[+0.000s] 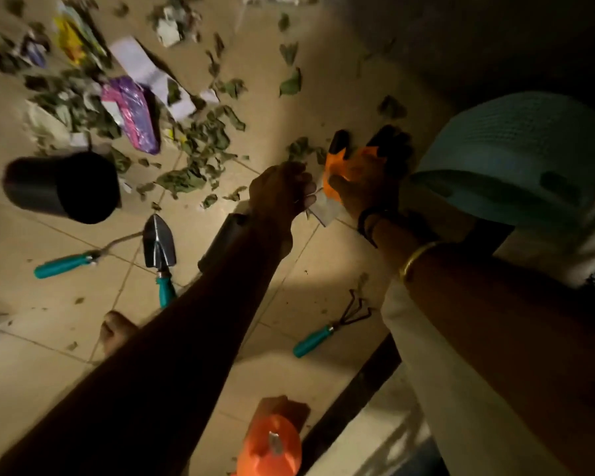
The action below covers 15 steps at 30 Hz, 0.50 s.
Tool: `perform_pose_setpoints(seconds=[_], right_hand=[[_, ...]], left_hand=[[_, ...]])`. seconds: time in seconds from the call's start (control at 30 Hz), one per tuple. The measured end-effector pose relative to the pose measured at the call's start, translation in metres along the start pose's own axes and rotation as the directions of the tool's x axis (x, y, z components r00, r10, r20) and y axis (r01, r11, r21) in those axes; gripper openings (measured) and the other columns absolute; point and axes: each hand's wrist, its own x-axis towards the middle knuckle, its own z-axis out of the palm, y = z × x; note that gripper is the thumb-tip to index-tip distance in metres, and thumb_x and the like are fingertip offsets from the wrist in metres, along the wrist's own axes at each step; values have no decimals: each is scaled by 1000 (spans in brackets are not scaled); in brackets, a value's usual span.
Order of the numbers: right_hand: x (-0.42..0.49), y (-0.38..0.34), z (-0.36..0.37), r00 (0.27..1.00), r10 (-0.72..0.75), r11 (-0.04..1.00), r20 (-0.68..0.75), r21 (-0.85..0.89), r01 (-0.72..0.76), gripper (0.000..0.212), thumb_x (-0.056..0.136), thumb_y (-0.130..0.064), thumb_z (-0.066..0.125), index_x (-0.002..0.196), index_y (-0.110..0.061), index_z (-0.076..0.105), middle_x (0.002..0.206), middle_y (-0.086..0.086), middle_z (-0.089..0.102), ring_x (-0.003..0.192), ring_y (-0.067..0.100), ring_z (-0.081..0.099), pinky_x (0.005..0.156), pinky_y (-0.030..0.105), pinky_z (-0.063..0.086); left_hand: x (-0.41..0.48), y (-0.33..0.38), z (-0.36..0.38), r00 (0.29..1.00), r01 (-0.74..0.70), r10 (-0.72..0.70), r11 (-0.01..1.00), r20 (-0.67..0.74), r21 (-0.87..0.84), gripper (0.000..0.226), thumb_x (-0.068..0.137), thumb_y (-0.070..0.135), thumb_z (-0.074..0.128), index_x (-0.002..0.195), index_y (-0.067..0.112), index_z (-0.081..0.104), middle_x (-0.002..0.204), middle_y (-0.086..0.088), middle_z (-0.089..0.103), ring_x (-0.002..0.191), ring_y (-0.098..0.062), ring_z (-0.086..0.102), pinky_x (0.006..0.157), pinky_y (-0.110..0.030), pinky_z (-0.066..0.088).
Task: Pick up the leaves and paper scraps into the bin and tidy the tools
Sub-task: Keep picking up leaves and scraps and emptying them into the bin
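My right hand [356, 192] grips an orange and black glove [364, 156] with a white paper card [325, 211] hanging under it, just left of the pale blue bin [516, 159]. My left hand [280, 190] is closed, its fingertips pinching the edge of that card. Green leaves [200, 139] and paper scraps [141, 65] litter the tiled floor further out. Three teal-handled tools lie on the floor: a trowel [159, 249], a thin weeder [67, 264] and a small rake [330, 333].
A black pot [62, 187] lies on its side at the left. A purple wrapper [134, 115] and a yellow wrapper [71, 39] sit among the leaves. An orange object [272, 444] is at the bottom edge. A bare foot [115, 331] stands beside the trowel.
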Motion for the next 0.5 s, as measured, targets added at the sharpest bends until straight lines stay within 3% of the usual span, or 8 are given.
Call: perform_pose_setpoints(seconds=[0.07,0.13,0.23,0.33,0.43,0.5], right_hand=[[18,5,16,996,-39,989,-80,-147,27,59,87,-44,66,133,-10,53,136,15,53,125,37,50,95,41,40],[22,8,23,988,-75,976,-133,-211,46,57,98,-41,55,144,-9,44,151,19,40,139,40,34,109,44,28],[17,18,20,985,-60,995,-160,-90,46,66,99,-32,57,153,-8,29,158,17,28,145,38,25,115,41,26],[-1,40,21,980,-10,998,-201,63,23,101,90,-53,65,159,-20,-1,166,13,9,150,34,18,116,36,24],[-24,62,16,991,62,998,-122,-20,-65,98,85,-49,73,159,-22,15,155,14,37,138,37,42,106,48,44],[-30,74,14,994,64,981,-94,-178,-80,93,91,-45,67,160,-21,9,159,16,29,143,39,32,115,53,31]], left_hand=[[19,-14,-4,1000,5,-5,1000,6,8,14,95,10,57,100,2,67,71,-9,66,61,-20,64,59,-28,54],[27,-25,-8,1000,5,-5,1000,17,17,16,94,13,58,101,3,69,75,-7,68,67,-19,65,64,-29,57],[20,-29,-7,999,-5,4,1000,33,9,14,94,11,57,88,7,69,73,-6,67,68,-19,62,68,-30,56],[2,-26,-3,999,-39,39,999,10,15,15,94,9,55,86,9,69,72,-5,67,71,-20,63,72,-32,57],[-12,-23,0,998,-59,58,998,28,28,13,95,9,55,95,6,68,79,-7,67,76,-20,63,75,-32,57],[-16,-17,1,998,-58,57,998,25,27,14,95,9,54,98,5,67,79,-8,66,76,-21,62,74,-31,56]])
